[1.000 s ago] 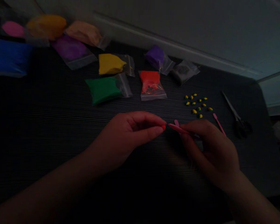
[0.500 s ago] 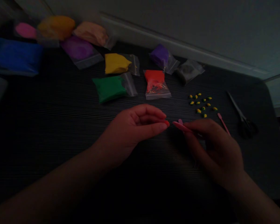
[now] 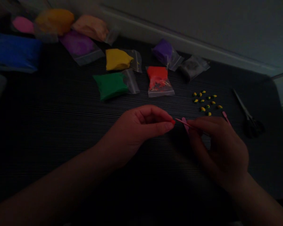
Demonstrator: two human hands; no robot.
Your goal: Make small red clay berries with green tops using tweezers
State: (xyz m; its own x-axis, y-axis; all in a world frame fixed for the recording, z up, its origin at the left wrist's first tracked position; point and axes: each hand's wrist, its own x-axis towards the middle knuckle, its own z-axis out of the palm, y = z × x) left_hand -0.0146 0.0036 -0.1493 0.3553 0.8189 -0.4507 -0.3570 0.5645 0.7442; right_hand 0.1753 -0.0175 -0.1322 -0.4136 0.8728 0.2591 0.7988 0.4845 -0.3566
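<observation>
Pinched between the thumb and fingertips of my left hand (image 3: 143,125) is a small piece of red clay (image 3: 173,122). My right hand (image 3: 219,150) grips a thin pink modelling tool (image 3: 182,121), its tip pointing left, close to the red clay; whether it touches is hard to tell in the dim light. Another pink tool (image 3: 186,124) lies on the table just behind that tip, partly hidden by my right hand. Beyond my right hand are several tiny yellow and green clay pieces (image 3: 208,106), spread in a loose group.
Bags of red clay (image 3: 158,77), green clay (image 3: 112,84), yellow clay (image 3: 118,59), purple clay (image 3: 163,51) and grey clay (image 3: 191,68) lie across the back. More bags, including blue clay (image 3: 16,51), sit at left. Scissors (image 3: 246,114) and a pink tool (image 3: 225,116) are at right.
My right hand has turned the pink tool, so it now shows edge-on and narrow. The red clay in my left fingertips has shifted slightly right, and the view has tilted a little.
</observation>
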